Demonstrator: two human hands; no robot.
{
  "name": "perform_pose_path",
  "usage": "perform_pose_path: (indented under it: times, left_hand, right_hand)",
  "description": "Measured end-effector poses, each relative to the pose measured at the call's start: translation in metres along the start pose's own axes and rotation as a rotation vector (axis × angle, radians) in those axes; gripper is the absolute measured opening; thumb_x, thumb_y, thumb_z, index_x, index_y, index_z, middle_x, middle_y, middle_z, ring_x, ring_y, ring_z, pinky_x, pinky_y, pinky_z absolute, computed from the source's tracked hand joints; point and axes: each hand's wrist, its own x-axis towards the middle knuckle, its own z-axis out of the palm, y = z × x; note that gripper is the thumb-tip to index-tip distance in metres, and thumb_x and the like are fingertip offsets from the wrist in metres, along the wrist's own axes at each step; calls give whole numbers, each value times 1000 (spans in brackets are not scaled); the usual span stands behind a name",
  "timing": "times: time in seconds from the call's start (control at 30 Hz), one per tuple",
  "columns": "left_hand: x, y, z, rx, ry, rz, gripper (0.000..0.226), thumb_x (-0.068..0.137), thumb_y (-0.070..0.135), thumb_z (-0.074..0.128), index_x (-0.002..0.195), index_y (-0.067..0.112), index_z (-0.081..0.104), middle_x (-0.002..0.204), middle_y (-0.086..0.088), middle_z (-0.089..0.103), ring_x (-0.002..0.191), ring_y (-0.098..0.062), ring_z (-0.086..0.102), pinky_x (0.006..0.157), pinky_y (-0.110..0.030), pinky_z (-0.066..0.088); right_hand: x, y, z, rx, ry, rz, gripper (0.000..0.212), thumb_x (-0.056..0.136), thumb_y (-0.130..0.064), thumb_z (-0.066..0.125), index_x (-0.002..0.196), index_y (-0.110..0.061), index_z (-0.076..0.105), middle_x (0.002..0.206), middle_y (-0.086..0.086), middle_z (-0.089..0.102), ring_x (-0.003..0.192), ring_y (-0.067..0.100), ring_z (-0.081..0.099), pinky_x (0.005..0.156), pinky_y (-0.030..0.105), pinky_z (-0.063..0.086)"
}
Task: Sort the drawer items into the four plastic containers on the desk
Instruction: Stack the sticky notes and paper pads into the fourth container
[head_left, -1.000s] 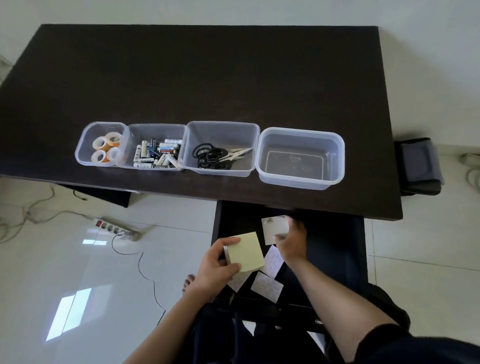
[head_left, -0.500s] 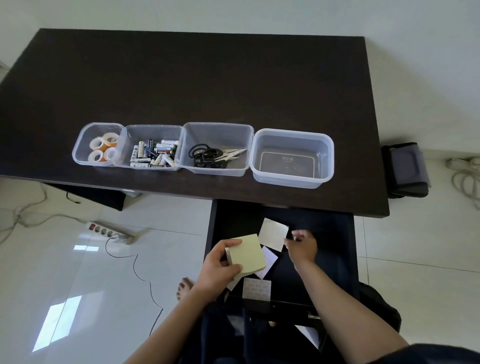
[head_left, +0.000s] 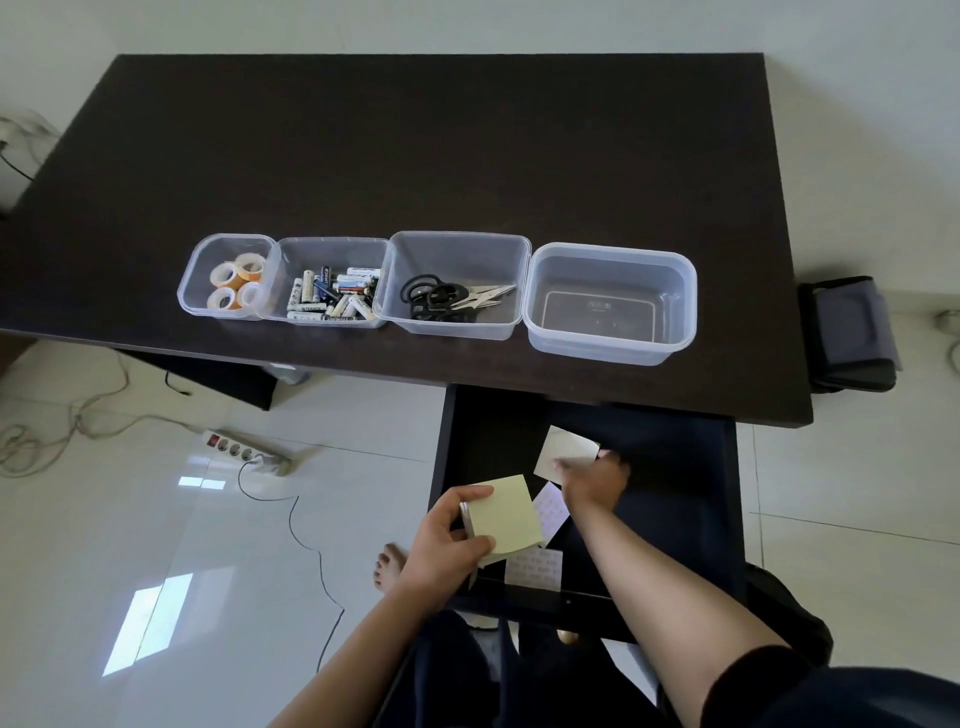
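Over the open dark drawer (head_left: 675, 519), my left hand (head_left: 447, 551) grips a yellow-green sticky note pad (head_left: 506, 514). My right hand (head_left: 592, 480) is further in, its fingers pinching a pale paper pad (head_left: 563, 449). White sticker sheets (head_left: 535, 569) lie on the drawer floor beside them. Four clear containers stand in a row on the dark desk (head_left: 415, 156): tape rolls (head_left: 234, 283) in the leftmost, batteries (head_left: 332, 296) in the second, black scissors (head_left: 441, 296) in the third, and the rightmost container (head_left: 610, 304) holds nothing.
A white power strip (head_left: 244, 452) with cables lies on the tiled floor at the left. A dark bag (head_left: 852, 332) sits on the floor beyond the desk's right end. My bare foot (head_left: 389, 569) shows below the drawer's left side.
My right hand drew back a little from under the desk edge and now holds the pale pad by its near edge. The left hand kept hold of the yellow-green pad.
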Motion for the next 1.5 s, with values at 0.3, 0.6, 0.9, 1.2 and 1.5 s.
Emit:
perform_pose_path:
  times: [0.3, 0.6, 0.9, 1.2, 1.5]
  left_hand:
    - [8, 3, -4, -7, 8, -28, 50, 82, -10, 59, 109, 32, 57, 121, -6, 52, 104, -26, 60, 65, -25, 54]
    - [16, 8, -1, 11, -3, -28, 50, 81, -9, 60, 107, 34, 57, 121, -5, 51, 104, -29, 59, 77, -43, 58]
    - [19, 10, 10, 24, 7, -3, 51, 82, -11, 56, 109, 32, 56, 112, -7, 54, 85, -22, 59, 69, -36, 52]
    - [19, 26, 39, -44, -103, 69, 48, 82, -16, 51, 114, 19, 54, 102, -11, 60, 76, -13, 62, 53, -17, 49]
    - [17, 30, 44, -306, -183, 55, 52, 69, -4, 54, 116, 19, 56, 114, -15, 61, 102, -30, 62, 77, -39, 57]
  right_hand:
    - [3, -18, -16, 108, -135, 175, 68, 68, -8, 83, 124, 6, 47, 128, 21, 55, 114, 36, 57, 79, 33, 44]
    - [-3, -16, -43, 133, -369, 95, 24, 72, -4, 77, 93, -6, 64, 97, 13, 69, 73, 18, 62, 56, 26, 44]
    - [-27, -33, -95, 539, -501, 85, 12, 82, -2, 66, 88, -8, 57, 90, 13, 65, 78, 21, 63, 68, 31, 52]
    - [-91, -35, -97, 464, -473, 92, 29, 77, -5, 75, 101, -1, 61, 97, 15, 72, 88, 26, 71, 77, 36, 59]
    - [-119, -38, -95, 407, -219, -101, 26, 70, -10, 81, 88, -12, 62, 87, 7, 71, 79, 19, 71, 74, 38, 60]
